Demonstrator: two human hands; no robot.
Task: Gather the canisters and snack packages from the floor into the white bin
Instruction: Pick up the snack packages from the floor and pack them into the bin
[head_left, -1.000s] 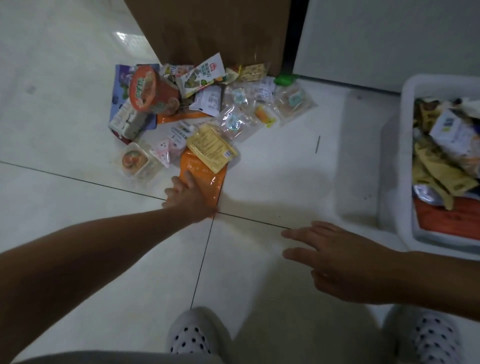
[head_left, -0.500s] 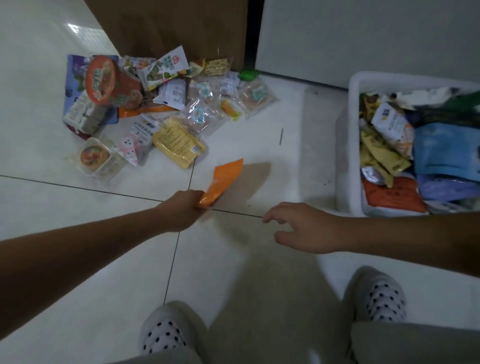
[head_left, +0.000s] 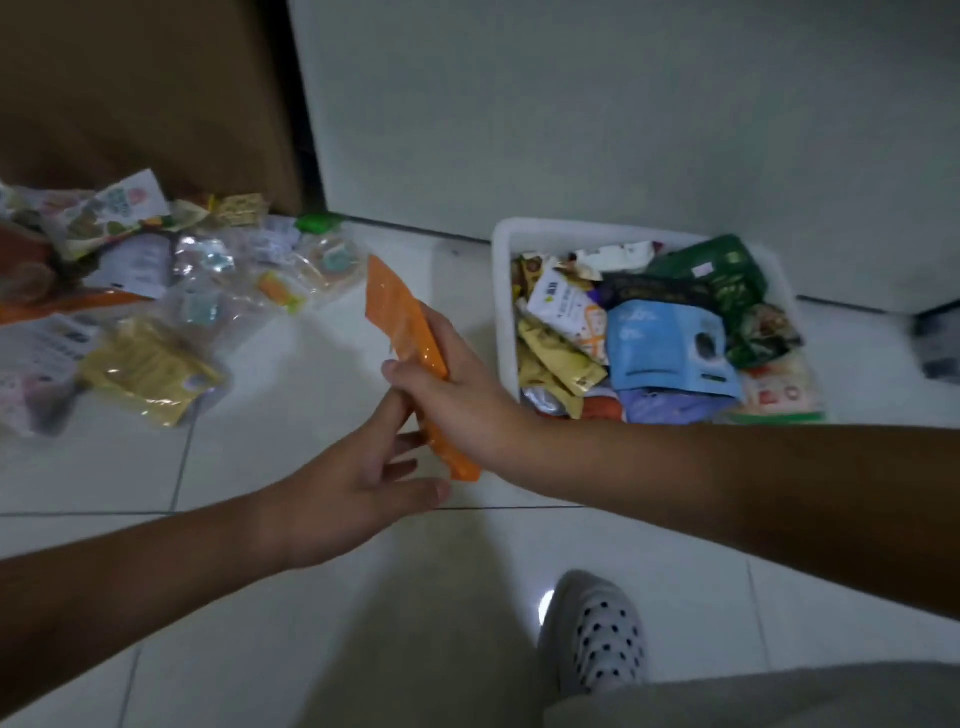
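A long orange snack packet (head_left: 396, 312) is held up above the floor tiles, between the pile and the bin. My right hand (head_left: 460, 402) grips its middle, fingers curled round it. My left hand (head_left: 353, 488) is just below, fingers straight and spread, their tips touching the packet's lower end. The white bin (head_left: 502, 291) stands on the floor to the right, holding several packages, among them a blue pouch (head_left: 670, 343) and a green one (head_left: 722, 270). The snack pile (head_left: 208, 270) lies on the floor at the left, with a yellow packet (head_left: 148, 374) at its near edge.
A brown panel (head_left: 145, 93) rises behind the pile and a white wall (head_left: 623, 104) behind the bin. My polka-dot slipper (head_left: 597, 639) is on the tiles at the bottom. A dark object (head_left: 940, 343) sits at the far right edge.
My left hand lifted the orange packet off the floor and carried it right. My right hand has taken hold of it, and my left hand's fingers have opened.
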